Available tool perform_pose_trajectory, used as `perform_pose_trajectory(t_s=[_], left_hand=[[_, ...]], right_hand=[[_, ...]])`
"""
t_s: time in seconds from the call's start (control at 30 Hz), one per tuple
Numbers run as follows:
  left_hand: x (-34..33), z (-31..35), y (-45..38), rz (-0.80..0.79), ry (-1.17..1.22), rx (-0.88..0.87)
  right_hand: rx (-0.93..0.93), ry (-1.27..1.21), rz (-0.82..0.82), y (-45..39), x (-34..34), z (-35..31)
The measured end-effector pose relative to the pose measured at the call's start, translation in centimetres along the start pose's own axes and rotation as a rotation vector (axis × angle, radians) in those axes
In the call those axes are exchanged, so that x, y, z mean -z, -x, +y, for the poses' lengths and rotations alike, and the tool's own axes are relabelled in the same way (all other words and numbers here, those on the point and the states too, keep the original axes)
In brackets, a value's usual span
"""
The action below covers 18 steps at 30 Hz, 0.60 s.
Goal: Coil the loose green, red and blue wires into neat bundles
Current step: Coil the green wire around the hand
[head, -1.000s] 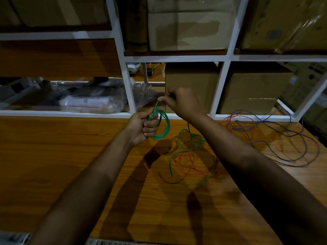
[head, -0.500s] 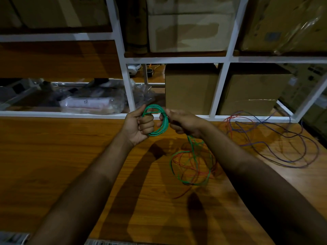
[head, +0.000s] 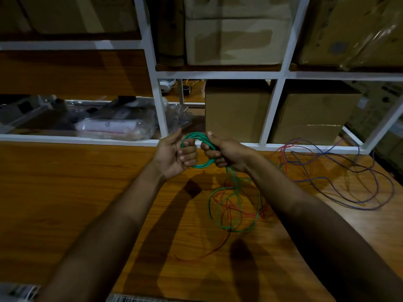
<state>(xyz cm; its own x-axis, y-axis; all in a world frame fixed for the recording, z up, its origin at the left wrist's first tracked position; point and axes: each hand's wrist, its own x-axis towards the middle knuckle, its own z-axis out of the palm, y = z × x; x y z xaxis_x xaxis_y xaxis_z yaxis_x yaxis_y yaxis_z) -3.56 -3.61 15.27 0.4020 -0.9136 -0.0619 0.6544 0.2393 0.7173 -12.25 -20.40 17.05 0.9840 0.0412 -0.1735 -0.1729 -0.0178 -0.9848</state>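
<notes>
A small coil of green wire [head: 197, 136] is held up above the wooden table [head: 65, 192] between both hands. My left hand [head: 174, 154] grips the coil's left side with curled fingers. My right hand [head: 222, 150] grips its right side. The loose tail of the green wire [head: 236, 205] hangs from my right hand and lies in wide loops on the table, tangled with a thin red wire [head: 231, 209]. Farther right, a sprawl of blue wire [head: 349, 177] mixed with red wire lies loose on the table.
A white shelf frame [head: 160, 110] stands along the table's far edge. It holds cardboard boxes [head: 237, 110] and plastic-wrapped packages [head: 115, 125]. A pale object shows at the bottom left corner [head: 19, 290].
My right hand came down from above the coil to its right side and closed on it. The coil gained a turn, and the loose green loops on the table shifted.
</notes>
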Motion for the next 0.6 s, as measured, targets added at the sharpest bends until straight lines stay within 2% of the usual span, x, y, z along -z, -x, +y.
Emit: perform_pose_trajectory(t_s=[0.17,0.27,0.3,0.47,0.6], left_hand=[[0.1,-0.6,-0.7,0.059,0.021,-0.024],[1.7,0.9,0.3,0.177,0.107,-0.136],[2.4,1.7,0.8,0.217,0.123,-0.183],[5.0,4.6,3.2,0.337,0.064,-0.285],[5.8,4.2,3.1,0.319,0.036,-0.217]], right_hand=[[0.096,0.302,0.141,0.2,0.9,-1.0],[0.076,0.629,0.058,1.6,3.5,-1.4],[0.034,0.655,0.04,2.1,4.7,-1.2],[0.01,0.261,0.045,4.2,11.1,1.1],[-0.05,0.361,0.099,5.9,12.7,1.7]])
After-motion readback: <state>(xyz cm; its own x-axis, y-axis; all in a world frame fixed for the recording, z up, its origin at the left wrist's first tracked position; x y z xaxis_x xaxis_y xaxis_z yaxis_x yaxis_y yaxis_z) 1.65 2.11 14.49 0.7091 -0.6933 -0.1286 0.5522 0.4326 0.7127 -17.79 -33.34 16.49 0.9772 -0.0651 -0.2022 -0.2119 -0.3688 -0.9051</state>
